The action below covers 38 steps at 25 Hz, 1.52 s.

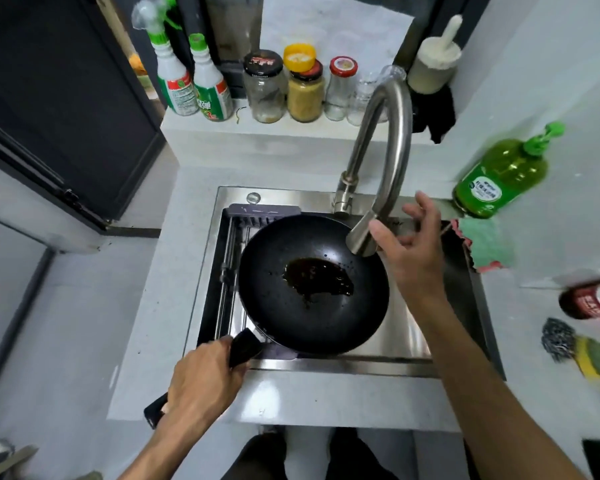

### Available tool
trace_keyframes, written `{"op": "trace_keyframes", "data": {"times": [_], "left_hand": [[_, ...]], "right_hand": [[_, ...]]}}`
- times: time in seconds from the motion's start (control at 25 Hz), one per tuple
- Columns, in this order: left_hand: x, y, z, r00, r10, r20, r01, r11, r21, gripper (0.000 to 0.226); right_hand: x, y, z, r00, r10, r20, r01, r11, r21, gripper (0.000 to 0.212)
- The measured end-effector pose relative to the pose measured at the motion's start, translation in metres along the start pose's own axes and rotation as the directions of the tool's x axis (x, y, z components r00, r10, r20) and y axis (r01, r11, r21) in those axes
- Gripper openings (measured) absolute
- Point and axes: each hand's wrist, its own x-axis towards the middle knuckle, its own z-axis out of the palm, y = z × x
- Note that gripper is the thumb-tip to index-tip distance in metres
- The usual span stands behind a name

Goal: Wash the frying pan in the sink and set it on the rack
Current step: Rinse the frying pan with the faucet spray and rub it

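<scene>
Holding: the left hand (201,379) has its grip curled round the black handle (243,348) of the round black frying pan (312,285), at the near-left corner of the stainless steel sink (409,341).
Frying pan: it sits level over the sink basin, its rim passing under the spout end of the curved brushed-steel tap (388,133); a dark brown pool of oily residue (317,277) lies in the middle of its bowl, with small specks around it.
Right hand: the right hand (413,251) reaches in over the right side of the sink, fingers spread and relaxed, grip wide and holding nothing; the thumb is just beside the flared tap spout, and whether it touches cannot be told.
Rack: a grey slatted rack (253,220) with metal rails lies along the left side of the sink, partly under the pan.
Right of the sink: a green pump bottle of dish soap (499,178) stands on the pale worktop (291,400), with a green and pink cloth (485,247) at the sink's right edge and a steel wool scourer (556,344) further right.
Behind the sink: a raised ledge carries two white and green spray bottles (191,84) and several glass jars (267,88).
</scene>
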Motion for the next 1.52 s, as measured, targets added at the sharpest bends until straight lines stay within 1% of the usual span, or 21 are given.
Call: {"op": "trace_keyframes", "data": {"times": [0.08, 0.12, 0.24, 0.36, 0.44, 0.56, 0.64, 0.72, 0.8, 0.96, 1.08, 1.12, 1.16, 1.2, 1.24, 1.28, 1.32, 1.36, 1.4, 1.48, 1.52], "left_hand": [[0.005, 0.020, 0.007, 0.999, 0.034, 0.012, -0.034, 0.999, 0.023, 0.020], [0.007, 0.029, 0.012, 0.999, 0.046, 0.022, -0.047, 0.998, 0.031, 0.022], [0.022, 0.057, 0.030, 0.995, 0.078, 0.054, -0.080, 0.996, 0.039, 0.024], [0.045, 0.082, 0.053, 0.993, 0.080, 0.085, -0.083, 0.996, 0.034, 0.023], [0.064, 0.097, 0.068, 0.994, 0.064, 0.094, -0.069, 0.996, 0.050, 0.025], [0.088, 0.116, 0.091, 0.993, 0.010, 0.118, -0.019, 0.997, 0.076, 0.025], [0.098, 0.126, 0.106, 0.992, -0.019, 0.126, 0.003, 0.992, 0.125, 0.022], [0.107, 0.135, 0.124, 0.991, -0.045, 0.126, 0.018, 0.979, 0.203, 0.021], [0.116, 0.136, 0.139, 0.989, -0.058, 0.134, 0.020, 0.962, 0.272, 0.026], [0.122, 0.129, 0.159, 0.966, -0.021, 0.256, -0.066, 0.943, 0.325, 0.046], [0.129, 0.134, 0.150, 0.920, 0.024, 0.391, -0.145, 0.947, 0.285, 0.050], [0.139, 0.140, 0.135, 0.932, 0.067, 0.355, -0.145, 0.970, 0.195, 0.047], [0.153, 0.150, 0.116, 0.960, 0.108, 0.259, -0.126, 0.991, 0.052, 0.043], [0.171, 0.163, 0.093, 0.982, 0.158, 0.101, -0.148, 0.983, -0.105, 0.038], [0.190, 0.179, 0.070, 0.975, 0.200, -0.094, -0.216, 0.954, -0.210, 0.036], [0.210, 0.197, 0.048, 0.938, 0.237, -0.254, -0.299, 0.924, -0.240, 0.037], [0.232, 0.214, 0.028, 0.893, 0.288, -0.347, -0.372, 0.905, -0.205, 0.038], [0.252, 0.228, 0.013, 0.862, 0.346, -0.371, -0.422, 0.895, -0.147, 0.036], [0.272, 0.237, 0.004, 0.867, 0.372, -0.331, -0.419, 0.904, -0.082, 0.029], [0.286, 0.245, -0.002, 0.934, 0.303, -0.187, -0.313, 0.950, -0.023, 0.013], [0.286, 0.241, 0.000, 0.951, 0.271, -0.146, -0.274, 0.962, 0.002, 0.013]], "right_hand": [[0.026, -0.017, 0.003, 0.990, -0.029, 0.138, 0.042, 0.995, -0.091, 0.032], [0.035, -0.018, 0.005, 0.988, -0.033, 0.149, 0.058, 0.984, -0.167, 0.021], [0.050, -0.007, -0.014, 0.994, -0.059, 0.087, 0.084, 0.942, -0.325, 0.018], [0.073, 0.005, -0.056, 0.998, -0.042, 0.040, 0.053, 0.929, -0.367, 0.011], [0.095, 0.009, -0.075, 0.998, -0.042, 0.049, 0.058, 0.925, -0.376, 0.005], [0.119, 0.022, -0.083, 0.997, -0.037, 0.068, 0.062, 0.909, -0.413, 0.004], [0.127, 0.036, -0.084, 0.998, -0.026, 0.059, 0.049, 0.904, -0.424, 0.016], [0.138, 0.048, -0.085, 0.997, -0.016, 0.071, 0.043, 0.920, -0.389, 0.020], [0.147, 0.056, -0.084, 0.996, -0.022, 0.092, 0.051, 0.946, -0.320, 0.015], [0.153, 0.072, -0.086, 0.989, -0.034, 0.141, 0.070, 0.962, -0.265, 0.007], [0.156, 0.082, -0.088, 0.986, -0.049, 0.160, 0.090, 0.961, -0.260, 0.014], [0.157, 0.082, -0.089, 0.985, -0.057, 0.165, 0.098, 0.964, -0.249, 0.018], [0.158, 0.082, -0.089, 0.984, -0.058, 0.169, 0.098, 0.966, -0.240, 0.022], [0.159, 0.081, -0.089, 0.984, -0.049, 0.173, 0.090, 0.968, -0.236, 0.026], [0.159, 0.080, -0.088, 0.983, -0.043, 0.176, 0.085, 0.968, -0.235, 0.028], [0.158, 0.080, -0.087, 0.983, -0.043, 0.178, 0.087, 0.966, -0.243, 0.028], [0.158, 0.079, -0.086, 0.982, -0.049, 0.183, 0.095, 0.962, -0.256, 0.028], [0.157, 0.080, -0.086, 0.982, -0.050, 0.182, 0.099, 0.958, -0.268, 0.028], [0.158, 0.081, -0.086, 0.983, -0.049, 0.179, 0.096, 0.960, -0.265, 0.028], [0.157, 0.084, -0.088, 0.984, -0.034, 0.176, 0.076, 0.968, -0.241, 0.026], [0.157, 0.085, -0.088, 0.983, -0.027, 0.180, 0.071, 0.968, -0.240, 0.023]]}}
